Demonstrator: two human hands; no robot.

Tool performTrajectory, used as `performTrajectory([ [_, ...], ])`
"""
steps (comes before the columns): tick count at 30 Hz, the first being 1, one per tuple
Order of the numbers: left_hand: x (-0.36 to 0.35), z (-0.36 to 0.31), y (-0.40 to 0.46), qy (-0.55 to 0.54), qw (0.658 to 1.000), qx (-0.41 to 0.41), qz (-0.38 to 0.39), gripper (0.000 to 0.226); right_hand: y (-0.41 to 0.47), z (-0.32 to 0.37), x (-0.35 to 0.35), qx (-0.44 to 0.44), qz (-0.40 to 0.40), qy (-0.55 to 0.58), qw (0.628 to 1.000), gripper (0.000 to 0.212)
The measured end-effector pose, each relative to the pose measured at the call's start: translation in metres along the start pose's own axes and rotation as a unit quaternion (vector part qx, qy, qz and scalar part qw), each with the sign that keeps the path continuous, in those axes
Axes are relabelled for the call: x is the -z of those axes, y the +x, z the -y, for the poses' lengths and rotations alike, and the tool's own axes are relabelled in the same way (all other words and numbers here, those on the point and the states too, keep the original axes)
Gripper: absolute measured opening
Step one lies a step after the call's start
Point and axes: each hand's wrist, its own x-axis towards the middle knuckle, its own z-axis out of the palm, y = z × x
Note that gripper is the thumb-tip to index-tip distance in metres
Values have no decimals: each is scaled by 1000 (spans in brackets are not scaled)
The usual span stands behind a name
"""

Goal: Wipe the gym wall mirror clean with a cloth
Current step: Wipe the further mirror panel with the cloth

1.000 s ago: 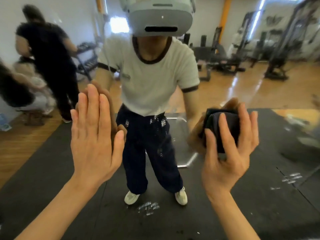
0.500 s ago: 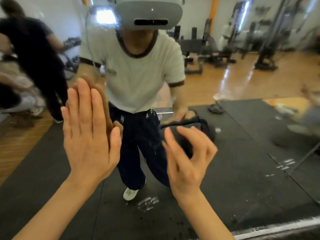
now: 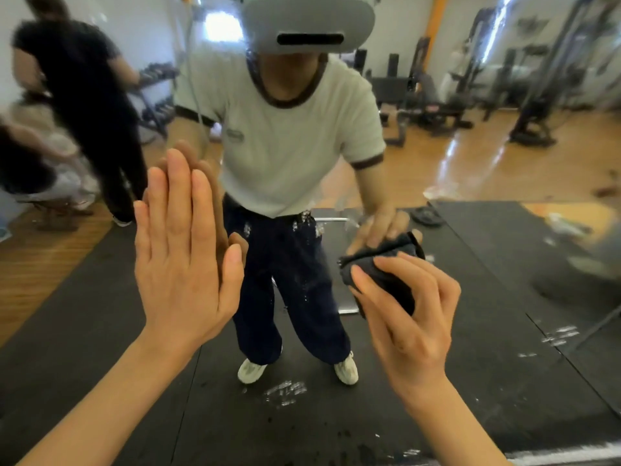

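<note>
Surroundings, all seen as reflections: a person in a dark outfit (image 3: 84,105) at upper left; weight machines (image 3: 534,92) and benches on a wooden floor at upper right; a black floor mat (image 3: 487,264) across the lower half; the wearer's own reflection in a white shirt at centre.

Mirror (image 3: 470,169): fills the view. White smears show on the glass low at centre (image 3: 285,391) and at lower right (image 3: 557,334), with small specks near the bottom edge. A pale strip at the lower right corner marks the mirror's bottom edge.

Left hand (image 3: 181,260): flat against the glass, fingers straight and together, palm meeting its reflection.

Right hand (image 3: 410,317): fingers curled round a dark bunched cloth (image 3: 386,277), pressing it to the glass right of centre.

Cloth: dark grey, folded, a stitched hem visible along its top.

Open glass lies to the right of the cloth and below both hands.
</note>
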Motion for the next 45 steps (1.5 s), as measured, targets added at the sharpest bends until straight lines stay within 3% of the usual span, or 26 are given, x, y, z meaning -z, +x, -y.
performTrajectory([
  [12,4,-6,3,3,1000,9,-15,61,4,26,-14,-58,-21,24,998,6],
  [26,8,-4,4,-7,1000,9,-6,60,-6,12,0,-44,27,-2,999,11],
  [34,6,-3,3,6,1000,5,-3,60,35,23,-21,-72,-82,22,994,15],
  [38,5,-1,2,7,1000,-16,2,65,-5,29,-20,-47,-15,30,998,15],
  [43,4,-1,2,7,1000,3,2,59,54,23,-14,-127,-84,52,987,16],
  [45,4,-1,1,2,1000,4,5,60,38,34,-18,-116,-48,45,991,16],
])
